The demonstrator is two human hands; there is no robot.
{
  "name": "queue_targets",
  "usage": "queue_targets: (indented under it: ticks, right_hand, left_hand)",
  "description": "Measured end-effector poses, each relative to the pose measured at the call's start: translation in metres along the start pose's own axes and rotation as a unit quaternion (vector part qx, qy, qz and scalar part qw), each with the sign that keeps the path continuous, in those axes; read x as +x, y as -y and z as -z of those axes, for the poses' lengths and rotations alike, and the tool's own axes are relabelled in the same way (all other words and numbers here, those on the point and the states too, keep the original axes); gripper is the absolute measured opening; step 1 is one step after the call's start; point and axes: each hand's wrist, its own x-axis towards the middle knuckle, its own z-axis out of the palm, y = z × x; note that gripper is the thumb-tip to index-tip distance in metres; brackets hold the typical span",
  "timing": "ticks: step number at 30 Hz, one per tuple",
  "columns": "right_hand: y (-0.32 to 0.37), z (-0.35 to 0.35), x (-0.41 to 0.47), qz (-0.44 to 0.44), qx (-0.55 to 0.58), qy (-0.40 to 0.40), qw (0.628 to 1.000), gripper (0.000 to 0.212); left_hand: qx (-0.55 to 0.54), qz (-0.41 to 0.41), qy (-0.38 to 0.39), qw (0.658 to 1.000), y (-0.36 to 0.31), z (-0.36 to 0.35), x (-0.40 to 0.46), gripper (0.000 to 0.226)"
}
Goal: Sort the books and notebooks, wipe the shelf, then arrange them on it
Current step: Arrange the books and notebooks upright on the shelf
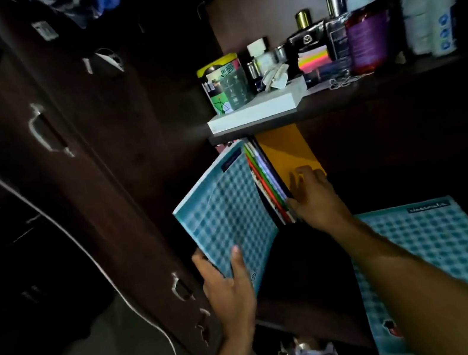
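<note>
Gripping the checked notebook (225, 207) by its lower edge, your left hand (230, 287) has fingers clamped; your right hand (312, 194), fingers spread, presses the upright books (268, 183) at one o'clock.

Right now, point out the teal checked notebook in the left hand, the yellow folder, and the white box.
teal checked notebook (225, 207): head view, cover centre.
yellow folder (287, 152): head view, visible face.
white box (258, 110): head view, top.

One head-worn camera looks forward and down, tilted, close to a dark shelf (338, 102), with a cupboard door (85, 172) at left.
</note>
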Motion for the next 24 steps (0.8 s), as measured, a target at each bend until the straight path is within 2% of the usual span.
queue_targets:
  ticks: [3,8,12,14,18,21,24]
  right_hand:
    - [-0.022,-0.019,0.013,0.018,0.031,-0.018,0.999,0.075]
    - [-0.038,-0.028,0.018,0.018,0.058,-0.031,0.998,0.062]
    - [-0.037,-0.027,0.013,0.038,0.055,-0.032,0.997,0.062]
    - [-0.034,-0.023,0.012,0.042,0.045,-0.059,0.996,0.058]
    - [-0.033,-0.009,0.01,-0.021,0.036,-0.141,0.989,0.054]
    - [-0.039,-0.002,0.013,-0.074,0.043,-0.145,0.986,0.056]
    - [-0.044,0.0,0.017,-0.077,0.071,-0.144,0.984,0.049]
  left_hand:
    - [-0.015,0.012,0.031,0.999,0.014,-0.009,-0.002,0.043]
    - [0.016,0.043,0.049,0.998,0.023,-0.015,-0.004,0.02]
    - [0.021,0.059,0.046,0.997,0.012,-0.018,-0.007,0.019]
    - [0.021,0.06,0.041,0.997,0.011,-0.017,-0.008,0.018]
    - [0.017,0.077,0.054,0.995,0.017,-0.014,-0.008,0.021]
    - [0.009,0.097,0.081,0.992,0.012,-0.012,-0.009,0.019]
    - [-0.025,0.111,0.119,0.986,0.01,-0.01,-0.009,0.016]
